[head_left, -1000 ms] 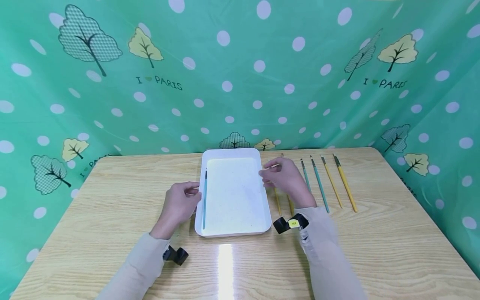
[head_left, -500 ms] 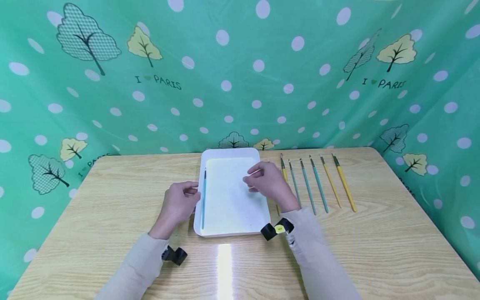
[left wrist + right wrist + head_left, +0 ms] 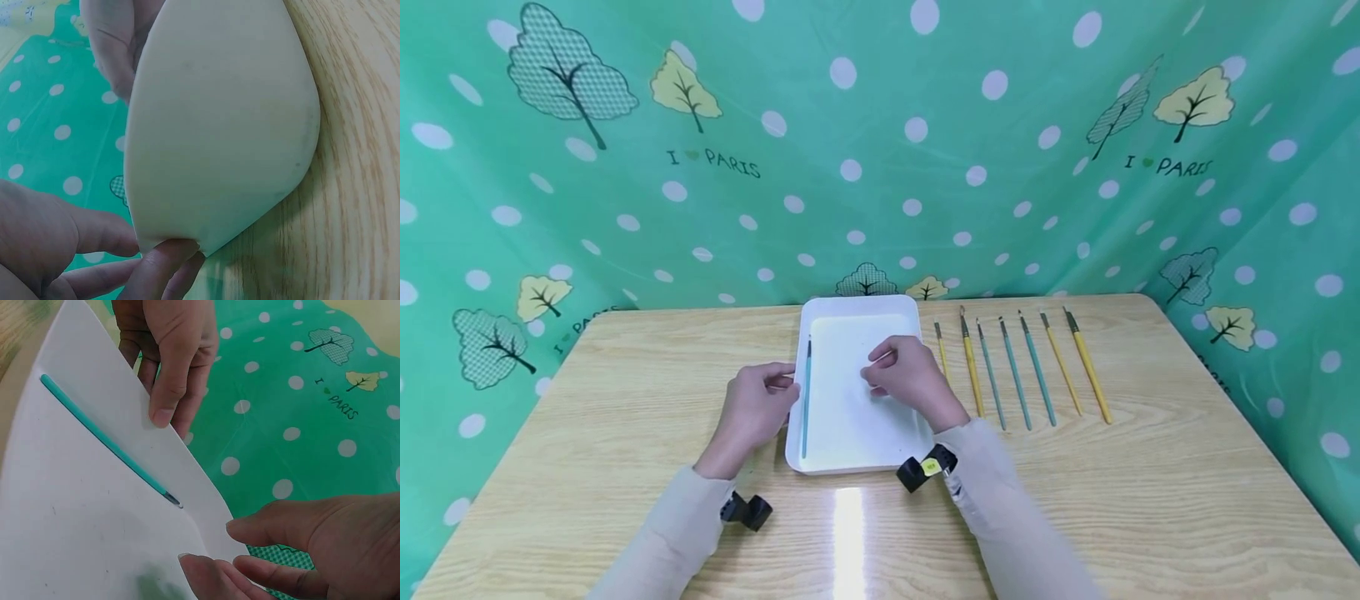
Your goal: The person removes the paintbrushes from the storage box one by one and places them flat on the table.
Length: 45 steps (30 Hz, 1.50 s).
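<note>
A shallow white tray (image 3: pixel 861 437) lies on the table, and one teal-handled paintbrush (image 3: pixel 807 408) rests inside along its left wall. My left hand (image 3: pixel 755 408) grips the tray's left rim; the right wrist view shows its thumb on top of the edge. Over the right half of the tray hovers my right hand (image 3: pixel 912 377), fingers loosely bent and holding nothing. In the right wrist view a gap shows between that hand's thumb (image 3: pixel 269 524) and fingertips. From the left wrist, the tray's pale outer wall (image 3: pixel 225 125) fills the middle of the view.
Several paintbrushes lie in a row right of the tray, among them a thick yellow one (image 3: pixel 1087 365) at the far end and a teal one (image 3: pixel 1015 375) midrow. A green dotted curtain (image 3: pixel 880 150) hangs behind the wooden table (image 3: pixel 1180 483).
My right hand has moved left, from the tray's right rim to above its inside, uncovering the nearest yellow brushes. The left hand and the teal brush in the tray have stayed put.
</note>
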Each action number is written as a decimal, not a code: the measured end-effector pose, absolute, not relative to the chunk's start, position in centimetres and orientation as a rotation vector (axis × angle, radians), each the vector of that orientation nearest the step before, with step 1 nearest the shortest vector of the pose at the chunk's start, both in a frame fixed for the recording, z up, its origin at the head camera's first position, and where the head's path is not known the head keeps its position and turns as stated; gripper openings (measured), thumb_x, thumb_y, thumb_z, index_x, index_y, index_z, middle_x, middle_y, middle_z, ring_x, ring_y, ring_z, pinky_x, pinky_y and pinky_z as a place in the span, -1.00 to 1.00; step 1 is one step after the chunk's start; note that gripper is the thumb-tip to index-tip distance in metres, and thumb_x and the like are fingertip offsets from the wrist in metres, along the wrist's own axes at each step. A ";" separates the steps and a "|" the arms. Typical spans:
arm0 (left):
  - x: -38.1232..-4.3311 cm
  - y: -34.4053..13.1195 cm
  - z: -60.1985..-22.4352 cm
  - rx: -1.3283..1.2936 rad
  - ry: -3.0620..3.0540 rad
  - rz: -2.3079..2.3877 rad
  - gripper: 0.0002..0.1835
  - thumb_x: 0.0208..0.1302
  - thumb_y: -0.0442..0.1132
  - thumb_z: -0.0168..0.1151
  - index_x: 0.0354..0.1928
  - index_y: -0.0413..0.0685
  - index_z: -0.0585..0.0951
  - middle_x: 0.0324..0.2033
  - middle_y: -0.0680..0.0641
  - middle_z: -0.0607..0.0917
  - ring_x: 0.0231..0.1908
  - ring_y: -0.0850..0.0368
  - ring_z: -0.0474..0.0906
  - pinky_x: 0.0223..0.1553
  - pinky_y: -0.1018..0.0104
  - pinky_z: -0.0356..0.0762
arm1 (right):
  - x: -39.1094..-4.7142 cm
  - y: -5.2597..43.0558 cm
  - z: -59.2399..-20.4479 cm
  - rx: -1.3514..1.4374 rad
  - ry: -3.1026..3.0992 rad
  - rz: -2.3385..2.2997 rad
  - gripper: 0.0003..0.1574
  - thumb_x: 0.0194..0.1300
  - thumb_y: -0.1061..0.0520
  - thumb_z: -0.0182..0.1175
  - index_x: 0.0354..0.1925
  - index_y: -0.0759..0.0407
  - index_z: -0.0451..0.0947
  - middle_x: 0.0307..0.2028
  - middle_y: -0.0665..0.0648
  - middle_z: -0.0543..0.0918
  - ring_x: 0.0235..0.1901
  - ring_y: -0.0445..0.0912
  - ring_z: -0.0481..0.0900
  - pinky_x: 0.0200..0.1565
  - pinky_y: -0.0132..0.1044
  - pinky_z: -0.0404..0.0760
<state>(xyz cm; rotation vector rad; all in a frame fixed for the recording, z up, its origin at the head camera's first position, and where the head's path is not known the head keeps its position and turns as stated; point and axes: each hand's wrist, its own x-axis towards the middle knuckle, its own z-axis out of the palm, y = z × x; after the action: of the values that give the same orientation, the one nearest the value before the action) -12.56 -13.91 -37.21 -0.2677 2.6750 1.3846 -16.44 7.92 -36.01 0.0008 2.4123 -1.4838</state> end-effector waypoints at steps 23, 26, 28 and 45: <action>-12.5 -14.2 -36.9 -0.252 2.688 1.372 -0.59 0.47 -0.30 0.13 0.29 -0.24 0.57 -0.03 -0.28 0.68 -0.17 0.01 0.70 -0.31 0.34 0.77 | -16.0 2.4 -36.8 -0.046 2.412 -1.429 -0.67 0.28 0.15 0.40 -0.04 0.23 0.59 -0.30 0.11 0.69 -0.45 -0.05 0.77 -0.38 -0.34 0.68; -12.4 -14.3 -37.0 -0.227 2.692 1.382 -0.60 0.46 -0.32 0.13 0.28 -0.27 0.57 -0.04 -0.30 0.69 -0.19 0.01 0.70 -0.32 0.34 0.77 | -15.8 1.7 -37.2 -0.064 2.431 -1.406 -0.68 0.28 0.16 0.40 -0.04 0.24 0.59 -0.35 0.09 0.69 -0.49 -0.09 0.75 -0.41 -0.39 0.63; -12.4 -14.3 -37.0 -0.221 2.693 1.386 -0.60 0.46 -0.33 0.14 0.27 -0.28 0.57 -0.04 -0.30 0.69 -0.21 0.02 0.70 -0.33 0.34 0.77 | -15.7 1.3 -37.4 -0.080 2.442 -1.386 -0.68 0.27 0.17 0.40 -0.05 0.25 0.59 -0.38 0.07 0.69 -0.51 -0.12 0.73 -0.42 -0.41 0.60; -12.7 -14.1 -37.3 -0.221 2.684 1.384 -0.60 0.46 -0.33 0.14 0.28 -0.26 0.57 -0.05 -0.29 0.69 -0.18 0.01 0.70 -0.33 0.34 0.76 | -15.3 -0.6 -38.4 -0.040 2.623 -1.161 -0.61 0.16 0.14 0.50 -0.14 0.28 0.57 -0.40 0.11 0.62 -0.45 -0.10 0.59 -0.44 -0.37 0.56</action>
<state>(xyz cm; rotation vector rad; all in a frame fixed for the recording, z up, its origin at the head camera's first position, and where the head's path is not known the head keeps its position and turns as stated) -12.71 -14.15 -37.31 -0.2212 2.6840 1.3839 -15.28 -0.57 -38.35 -0.0403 2.6233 -1.1612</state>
